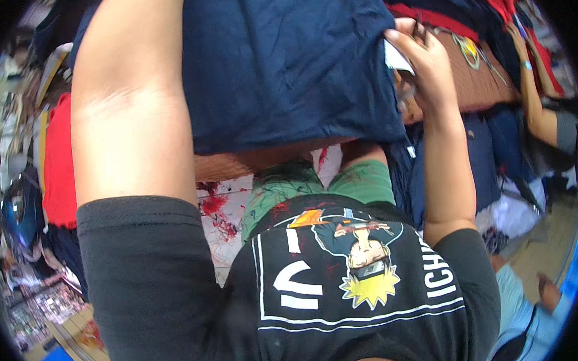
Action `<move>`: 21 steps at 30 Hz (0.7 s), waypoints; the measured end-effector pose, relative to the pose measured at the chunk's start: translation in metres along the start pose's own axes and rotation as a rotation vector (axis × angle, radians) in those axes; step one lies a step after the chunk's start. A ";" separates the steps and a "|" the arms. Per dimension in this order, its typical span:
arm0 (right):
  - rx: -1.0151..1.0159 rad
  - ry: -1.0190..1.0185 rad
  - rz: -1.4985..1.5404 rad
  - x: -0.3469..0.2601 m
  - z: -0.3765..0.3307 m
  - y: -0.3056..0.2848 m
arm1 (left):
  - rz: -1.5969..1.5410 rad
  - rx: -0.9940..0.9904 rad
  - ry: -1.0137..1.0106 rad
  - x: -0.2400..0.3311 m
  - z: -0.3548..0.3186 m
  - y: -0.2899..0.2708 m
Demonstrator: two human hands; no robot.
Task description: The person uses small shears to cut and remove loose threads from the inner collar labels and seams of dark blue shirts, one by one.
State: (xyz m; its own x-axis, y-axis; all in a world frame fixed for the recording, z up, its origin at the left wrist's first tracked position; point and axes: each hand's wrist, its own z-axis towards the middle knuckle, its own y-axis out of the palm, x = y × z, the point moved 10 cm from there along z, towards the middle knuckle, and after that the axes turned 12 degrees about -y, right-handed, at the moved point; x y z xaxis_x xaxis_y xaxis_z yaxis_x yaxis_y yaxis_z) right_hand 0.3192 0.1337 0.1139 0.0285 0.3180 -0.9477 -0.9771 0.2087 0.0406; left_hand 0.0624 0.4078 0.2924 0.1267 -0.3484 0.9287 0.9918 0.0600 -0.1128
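A navy-blue cloth garment (289, 68) lies spread in front of me over a brown padded surface (261, 161). My right hand (429, 63) is at its right edge, thumb and fingers closed at the cloth. Beside the thumb, a white tag or slip (397, 58) shows at that edge. Something thin and dark (419, 28) sticks out between the fingers, too small to make out. My left arm (131, 91) reaches forward across the garment's left side, and its hand lies beyond the top of the picture.
Red cloth (58, 165) hangs at the left. Yellowish cord or bands (469, 49) rest on the brown padding at the right, near more navy cloth (476, 162). Another person's arm (532, 93) reaches in at the far right. Red thread scraps (218, 214) litter the floor.
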 end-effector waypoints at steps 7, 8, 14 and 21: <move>0.306 -0.089 -0.270 0.046 -0.023 -0.128 | 0.472 -0.374 0.304 -0.122 -0.168 0.099; 0.344 -0.079 -0.276 0.042 -0.034 -0.141 | 0.474 -0.470 0.174 -0.129 -0.211 0.098; 0.108 -0.050 -0.401 0.047 -0.049 -0.117 | 0.696 -0.598 0.288 -0.113 -0.379 0.106; -0.221 -0.281 -0.884 0.042 -0.070 -0.019 | 0.410 -0.563 0.025 -0.127 -0.368 0.103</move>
State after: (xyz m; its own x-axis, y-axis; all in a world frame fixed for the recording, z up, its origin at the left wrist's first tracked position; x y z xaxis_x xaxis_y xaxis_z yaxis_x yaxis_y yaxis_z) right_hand 0.3247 0.0785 0.0514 0.7973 0.3457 -0.4948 -0.5947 0.3098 -0.7418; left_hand 0.1540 0.1136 0.0328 0.4867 -0.4232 0.7642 0.7204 -0.3004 -0.6252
